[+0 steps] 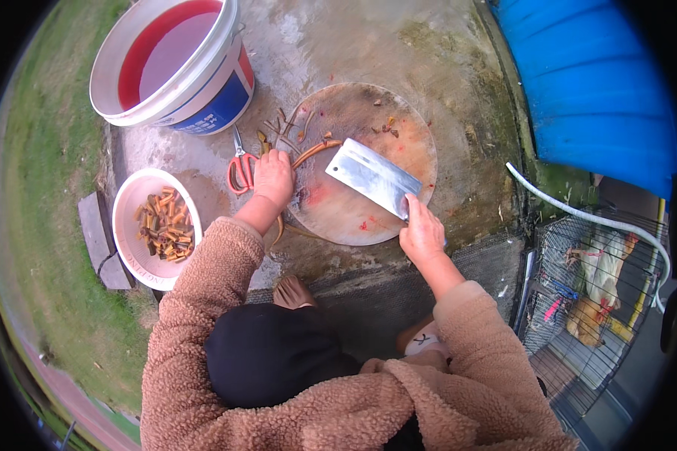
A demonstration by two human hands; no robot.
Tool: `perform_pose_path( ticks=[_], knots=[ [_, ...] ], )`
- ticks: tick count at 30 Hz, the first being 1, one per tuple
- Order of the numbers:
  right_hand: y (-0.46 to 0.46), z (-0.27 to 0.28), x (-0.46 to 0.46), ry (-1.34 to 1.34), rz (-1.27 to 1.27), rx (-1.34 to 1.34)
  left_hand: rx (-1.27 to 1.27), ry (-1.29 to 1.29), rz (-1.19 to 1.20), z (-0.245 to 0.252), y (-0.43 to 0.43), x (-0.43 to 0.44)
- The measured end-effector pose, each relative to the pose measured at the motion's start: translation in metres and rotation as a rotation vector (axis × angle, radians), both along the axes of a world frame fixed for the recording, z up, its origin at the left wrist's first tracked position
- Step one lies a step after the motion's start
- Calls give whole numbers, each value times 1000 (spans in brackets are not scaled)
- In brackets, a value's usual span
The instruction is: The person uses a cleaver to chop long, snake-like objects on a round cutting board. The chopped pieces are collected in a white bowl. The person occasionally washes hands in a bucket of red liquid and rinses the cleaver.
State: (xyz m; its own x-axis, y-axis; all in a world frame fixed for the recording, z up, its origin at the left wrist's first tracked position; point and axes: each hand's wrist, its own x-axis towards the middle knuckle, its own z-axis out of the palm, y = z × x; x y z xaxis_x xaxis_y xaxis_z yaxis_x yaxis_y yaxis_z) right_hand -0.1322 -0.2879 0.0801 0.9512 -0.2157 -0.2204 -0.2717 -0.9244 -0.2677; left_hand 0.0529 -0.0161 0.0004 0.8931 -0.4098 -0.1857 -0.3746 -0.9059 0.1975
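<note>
My right hand [423,231] grips the handle of a steel cleaver [374,178]. Its broad blade lies over a round chopping board [361,220], stained with red spots. At the board's left edge, my left hand [274,179] is closed around long brown stalk-like strands [316,153]; what they are I cannot tell. One end of them reaches to the blade, and thin ends trail out below the hand. Thinner branching pieces [282,131] lie above it. Scissors with red handles [240,169] rest just left of that hand. Small brown scraps [391,127] are scattered on the board's far part.
A white basin [125,239] at left holds many short cut brown pieces [169,225]. Behind it stands a white bucket [217,93] of reddish liquid [175,51]. To the right are a wire cage [589,366] with chickens [603,270], a white hose [584,211] and a blue tarp [592,84].
</note>
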Motion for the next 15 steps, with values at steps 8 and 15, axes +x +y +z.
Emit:
perform_pose_path(
  ticks=[8,15],
  knots=[
    [2,16,-9,-39,-371,389,43,-18,-135,-11,-13,-26],
    [33,4,12,-82,-115,293,-189,442,100,11,1,-61]
  ],
)
